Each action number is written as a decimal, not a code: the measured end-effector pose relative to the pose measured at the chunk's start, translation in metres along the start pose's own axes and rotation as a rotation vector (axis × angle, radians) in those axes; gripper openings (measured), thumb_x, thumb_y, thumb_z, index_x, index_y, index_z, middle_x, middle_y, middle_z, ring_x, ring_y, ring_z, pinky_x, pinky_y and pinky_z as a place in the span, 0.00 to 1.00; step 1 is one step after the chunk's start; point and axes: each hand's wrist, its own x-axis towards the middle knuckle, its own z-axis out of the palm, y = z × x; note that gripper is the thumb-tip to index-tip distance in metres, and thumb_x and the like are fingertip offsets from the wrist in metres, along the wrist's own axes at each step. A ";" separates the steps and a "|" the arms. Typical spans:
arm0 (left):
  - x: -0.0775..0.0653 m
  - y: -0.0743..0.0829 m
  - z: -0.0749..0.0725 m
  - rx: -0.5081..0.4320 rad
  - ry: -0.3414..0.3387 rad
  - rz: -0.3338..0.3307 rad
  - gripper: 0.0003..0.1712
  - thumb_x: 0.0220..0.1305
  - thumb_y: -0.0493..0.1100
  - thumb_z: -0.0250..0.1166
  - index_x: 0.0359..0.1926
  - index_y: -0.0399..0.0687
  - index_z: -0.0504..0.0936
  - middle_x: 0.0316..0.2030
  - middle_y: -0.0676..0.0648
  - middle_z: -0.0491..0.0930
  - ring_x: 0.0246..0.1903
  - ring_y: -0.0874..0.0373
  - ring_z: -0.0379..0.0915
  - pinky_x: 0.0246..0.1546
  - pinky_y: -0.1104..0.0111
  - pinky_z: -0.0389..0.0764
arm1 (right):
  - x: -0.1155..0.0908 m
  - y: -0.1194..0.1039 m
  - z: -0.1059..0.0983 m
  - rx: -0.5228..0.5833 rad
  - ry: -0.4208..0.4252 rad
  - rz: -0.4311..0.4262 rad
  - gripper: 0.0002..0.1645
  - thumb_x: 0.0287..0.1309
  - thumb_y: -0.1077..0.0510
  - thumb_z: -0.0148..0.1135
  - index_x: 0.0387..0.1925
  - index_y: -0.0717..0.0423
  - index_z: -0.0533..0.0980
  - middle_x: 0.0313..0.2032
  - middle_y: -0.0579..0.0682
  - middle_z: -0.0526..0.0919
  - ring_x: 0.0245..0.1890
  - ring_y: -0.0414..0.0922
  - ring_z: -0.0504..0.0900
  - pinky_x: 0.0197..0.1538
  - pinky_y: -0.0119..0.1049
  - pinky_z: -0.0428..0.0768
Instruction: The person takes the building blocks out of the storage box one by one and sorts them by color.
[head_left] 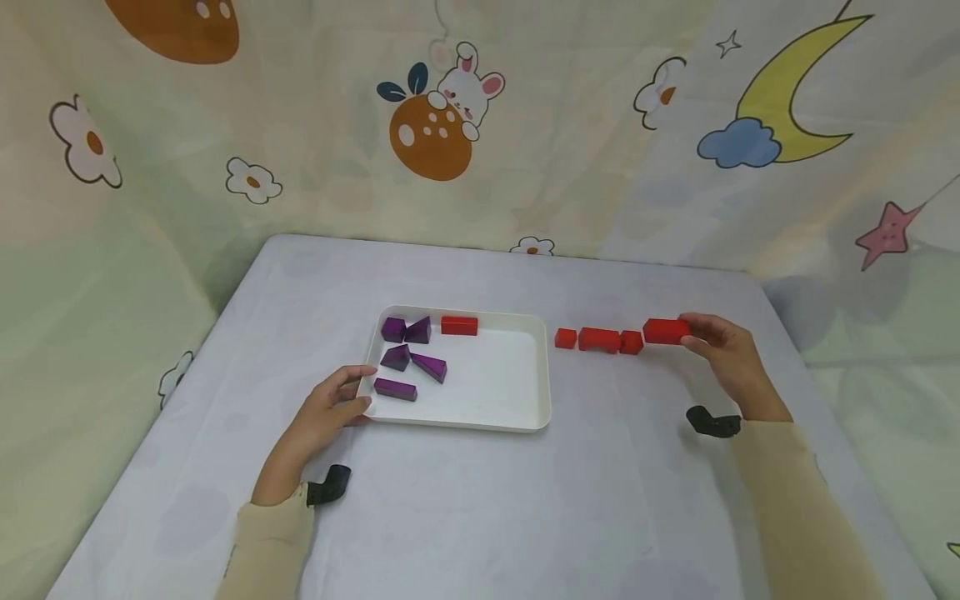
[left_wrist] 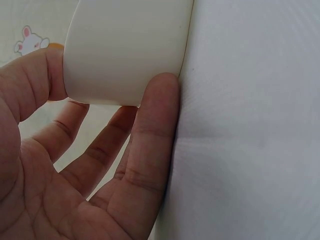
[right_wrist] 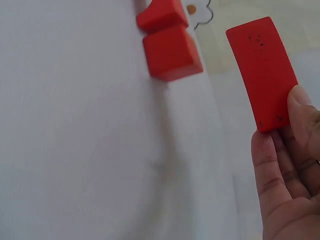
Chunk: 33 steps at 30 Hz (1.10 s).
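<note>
I've got 1 red block (head_left: 663, 332) pinched in the right hand (head_left: 729, 358), left hand (head_left: 318, 417) gripping the white tray (head_left: 495, 375); I'd steer clear of the 3 lined-up pieces (head_left: 599, 339).

Makeshift tabletop booth, cartoon-print fabric backdrop (head_left: 570, 125) round a white cloth-covered table (head_left: 480, 517); wider room unclear.

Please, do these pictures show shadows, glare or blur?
Head view: soft shadow on the table beside the right sleeve; left wrist view: no strong glare on the tray; right wrist view: blurred shadow edges, yet clear specks on the held red block.
</note>
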 end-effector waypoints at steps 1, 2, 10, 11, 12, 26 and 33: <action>0.000 0.000 0.000 -0.001 0.000 0.001 0.28 0.77 0.31 0.61 0.75 0.34 0.70 0.75 0.26 0.67 0.62 0.33 0.78 0.48 0.63 0.91 | 0.001 0.003 0.000 -0.003 -0.003 0.015 0.33 0.81 0.50 0.60 0.79 0.60 0.68 0.73 0.65 0.73 0.67 0.53 0.72 0.59 0.24 0.82; 0.000 0.000 0.000 -0.001 0.000 0.001 0.28 0.77 0.31 0.61 0.75 0.34 0.70 0.75 0.26 0.67 0.62 0.33 0.78 0.48 0.64 0.90 | 0.003 0.006 -0.001 -0.002 -0.007 0.028 0.34 0.82 0.50 0.60 0.79 0.60 0.68 0.74 0.66 0.72 0.69 0.56 0.71 0.60 0.27 0.83; 0.000 -0.001 0.000 -0.006 0.003 0.002 0.28 0.77 0.32 0.61 0.74 0.34 0.70 0.75 0.26 0.68 0.62 0.33 0.78 0.48 0.64 0.90 | 0.011 0.028 0.002 0.033 -0.053 0.053 0.34 0.80 0.53 0.63 0.77 0.65 0.68 0.71 0.62 0.74 0.59 0.34 0.73 0.52 0.14 0.75; 0.000 -0.002 0.000 -0.008 0.003 0.004 0.28 0.77 0.31 0.61 0.74 0.34 0.70 0.75 0.26 0.68 0.62 0.33 0.78 0.48 0.64 0.90 | 0.012 0.030 0.003 0.032 -0.058 0.052 0.34 0.80 0.54 0.63 0.77 0.65 0.69 0.70 0.62 0.74 0.58 0.32 0.73 0.52 0.13 0.75; 0.000 -0.002 0.000 -0.010 0.002 0.006 0.28 0.77 0.31 0.61 0.74 0.34 0.70 0.74 0.26 0.68 0.62 0.33 0.78 0.48 0.64 0.90 | 0.012 0.032 0.004 0.028 -0.063 0.052 0.34 0.80 0.54 0.64 0.77 0.65 0.69 0.71 0.62 0.74 0.59 0.33 0.73 0.51 0.13 0.74; 0.000 -0.003 -0.001 -0.013 0.001 0.021 0.28 0.77 0.31 0.61 0.74 0.33 0.70 0.74 0.26 0.68 0.63 0.32 0.77 0.48 0.65 0.90 | 0.017 0.016 0.006 -0.032 -0.032 0.052 0.34 0.81 0.59 0.59 0.81 0.64 0.63 0.78 0.72 0.64 0.78 0.71 0.60 0.74 0.72 0.66; 0.000 -0.003 0.001 -0.002 0.009 0.022 0.27 0.77 0.32 0.61 0.74 0.34 0.71 0.77 0.28 0.65 0.65 0.31 0.76 0.48 0.63 0.91 | 0.013 -0.033 0.020 -0.003 -0.004 -0.008 0.34 0.82 0.56 0.59 0.80 0.63 0.64 0.78 0.68 0.66 0.78 0.68 0.62 0.74 0.66 0.70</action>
